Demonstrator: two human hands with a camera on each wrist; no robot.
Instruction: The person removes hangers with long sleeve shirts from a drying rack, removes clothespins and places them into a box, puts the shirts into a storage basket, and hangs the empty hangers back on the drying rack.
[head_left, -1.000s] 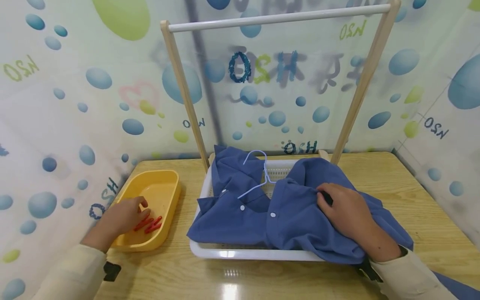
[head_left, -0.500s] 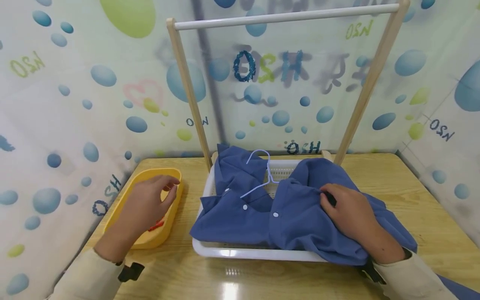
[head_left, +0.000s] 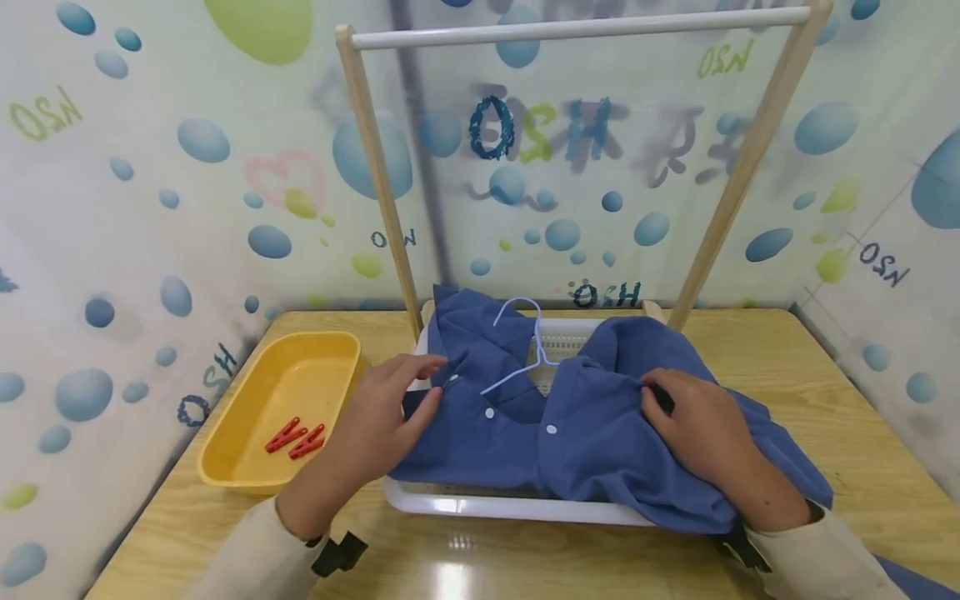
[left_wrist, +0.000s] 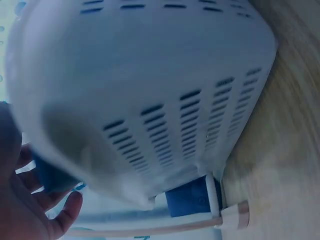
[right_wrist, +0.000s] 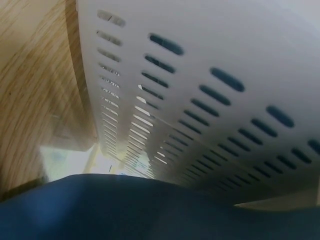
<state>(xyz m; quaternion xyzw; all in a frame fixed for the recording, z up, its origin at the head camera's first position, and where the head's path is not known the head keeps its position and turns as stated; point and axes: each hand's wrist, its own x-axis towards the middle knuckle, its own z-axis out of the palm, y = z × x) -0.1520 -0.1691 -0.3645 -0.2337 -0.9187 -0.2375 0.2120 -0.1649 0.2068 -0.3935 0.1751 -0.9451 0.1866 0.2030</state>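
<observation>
Blue shirt (head_left: 592, 450): lies spread across the white basket (head_left: 517, 507), below the rail (head_left: 577, 28) rather than on it.
Hanger (head_left: 511, 379): one arm lies over the shirt, the other passes under cloth; fitting looks begun, settling both shoulders left.
Right hand (head_left: 693, 421): pinches the shirt's front.
Left hand (head_left: 378, 417): thumb and fingers parted at the shirt's edge; contact unclear.
Red clips (head_left: 285, 436): in the yellow tray (head_left: 307, 379), unused.
Hidden: the hanger's covered arm; blue cloth (head_left: 918, 577) bottom right, cut off.
</observation>
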